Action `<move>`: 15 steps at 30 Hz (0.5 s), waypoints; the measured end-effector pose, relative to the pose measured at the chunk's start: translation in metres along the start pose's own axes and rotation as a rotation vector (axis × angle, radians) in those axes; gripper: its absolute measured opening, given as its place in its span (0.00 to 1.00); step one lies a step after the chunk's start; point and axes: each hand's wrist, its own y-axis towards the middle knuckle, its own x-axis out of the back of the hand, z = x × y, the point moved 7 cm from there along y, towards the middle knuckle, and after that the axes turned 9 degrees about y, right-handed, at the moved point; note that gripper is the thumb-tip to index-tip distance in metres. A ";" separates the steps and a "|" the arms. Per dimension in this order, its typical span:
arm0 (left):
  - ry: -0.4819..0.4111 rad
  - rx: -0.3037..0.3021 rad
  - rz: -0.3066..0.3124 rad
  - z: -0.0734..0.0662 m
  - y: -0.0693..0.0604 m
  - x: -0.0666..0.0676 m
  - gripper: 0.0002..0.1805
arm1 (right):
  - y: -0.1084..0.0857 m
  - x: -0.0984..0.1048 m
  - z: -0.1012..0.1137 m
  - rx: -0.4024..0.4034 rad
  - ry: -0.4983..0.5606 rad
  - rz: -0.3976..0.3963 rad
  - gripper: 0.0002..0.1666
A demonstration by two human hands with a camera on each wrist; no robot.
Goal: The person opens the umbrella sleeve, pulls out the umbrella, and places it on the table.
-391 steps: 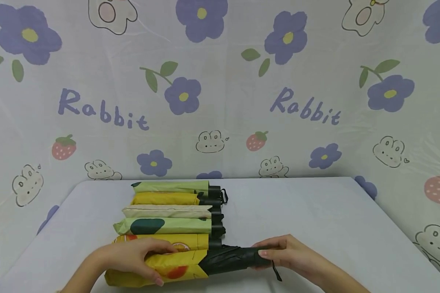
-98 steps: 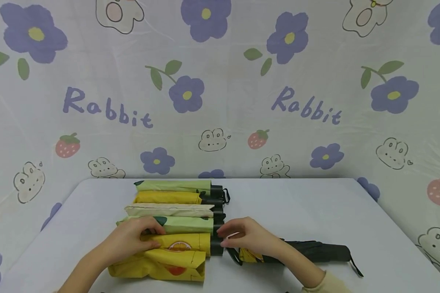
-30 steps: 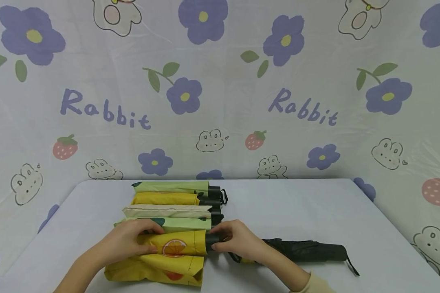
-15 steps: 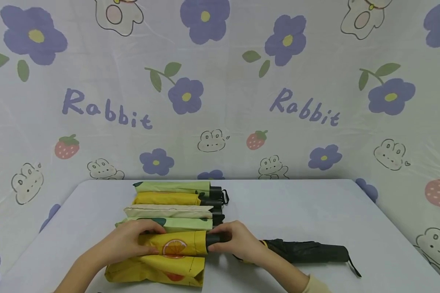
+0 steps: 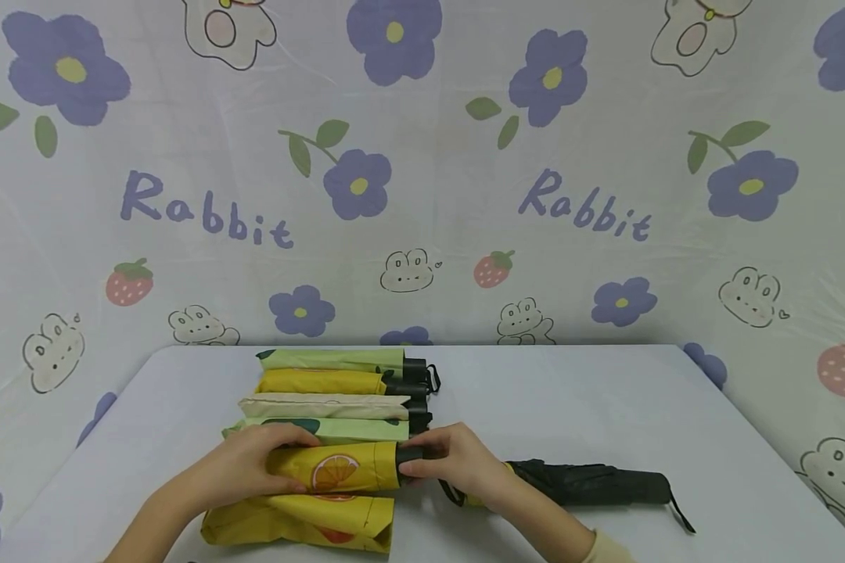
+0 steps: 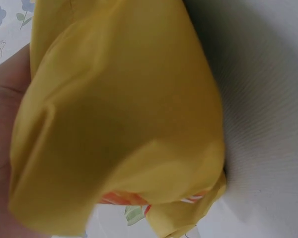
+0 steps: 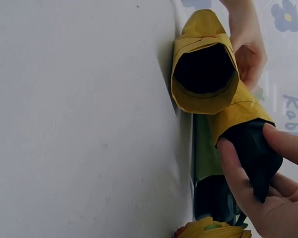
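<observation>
My left hand (image 5: 242, 461) grips the yellow sleeve (image 5: 359, 467) with an orange-slice print. A folded umbrella is inside it, and its black handle end (image 7: 253, 148) sticks out to the right. My right hand (image 5: 461, 461) pinches that end between thumb and fingers. Just in front lies a second yellow sleeve (image 5: 303, 520), flattened; in the right wrist view its dark mouth stands hollow. To the right rests a bare folded umbrella (image 5: 591, 483), black with a wrist strap, its yellow end partly behind my right forearm. Yellow fabric (image 6: 129, 99) fills most of the left wrist view.
Behind my hands several sleeved umbrellas lie in a row: a green one (image 5: 366, 429), a cream one (image 5: 324, 406), a yellow one (image 5: 320, 381) and another green one (image 5: 331, 359). A white table (image 5: 570, 407) carries everything. A printed cloth (image 5: 436, 156) hangs behind it.
Earlier my hands held the front umbrella; it now lies bare at the right and its sleeve is flat. Both hands moved to the orange-slice umbrella behind. Over the last second it barely shifted.
</observation>
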 end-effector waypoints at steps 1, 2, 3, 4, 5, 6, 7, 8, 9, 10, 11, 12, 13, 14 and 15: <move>0.003 0.001 0.001 0.000 0.000 0.000 0.27 | 0.000 0.000 -0.001 -0.015 0.004 -0.006 0.23; 0.005 0.001 0.000 0.000 0.000 0.000 0.28 | 0.000 0.000 -0.002 -0.029 0.008 -0.011 0.24; 0.007 0.000 0.000 -0.001 -0.001 0.000 0.28 | -0.001 0.001 -0.002 -0.042 0.005 -0.017 0.24; 0.006 0.001 0.000 -0.001 -0.001 0.000 0.29 | -0.001 0.001 -0.003 -0.053 0.004 -0.022 0.24; 0.005 -0.001 -0.001 -0.001 -0.001 -0.001 0.29 | -0.001 0.001 -0.003 -0.062 0.002 -0.026 0.24; 0.005 -0.002 -0.001 -0.001 -0.001 -0.001 0.29 | -0.002 0.001 -0.004 -0.070 0.000 -0.029 0.24; 0.003 0.000 0.003 0.000 -0.001 -0.002 0.29 | -0.002 0.002 -0.004 -0.076 -0.004 -0.033 0.24; 0.001 0.000 0.006 0.000 -0.001 -0.002 0.30 | -0.003 0.002 -0.004 -0.083 -0.005 -0.037 0.24; -0.002 0.000 0.010 0.000 -0.001 -0.003 0.30 | -0.003 0.002 -0.004 -0.089 -0.004 -0.039 0.24; -0.006 -0.001 0.015 0.001 -0.001 -0.003 0.31 | -0.003 0.003 -0.005 -0.096 0.001 -0.041 0.25; -0.011 -0.002 0.020 0.001 -0.001 -0.004 0.31 | -0.004 0.003 -0.005 -0.103 0.008 -0.041 0.25; -0.015 -0.004 0.025 0.001 -0.002 -0.005 0.31 | -0.004 0.003 -0.006 -0.109 0.013 -0.041 0.25; -0.021 -0.005 0.031 0.001 -0.002 -0.005 0.32 | -0.004 0.003 -0.006 -0.112 0.019 -0.039 0.25; -0.027 -0.009 0.036 0.001 -0.002 -0.006 0.32 | -0.004 0.003 -0.007 -0.114 0.029 -0.035 0.25; -0.032 -0.012 0.040 0.001 -0.002 -0.006 0.31 | -0.004 0.004 -0.007 -0.115 0.035 -0.030 0.25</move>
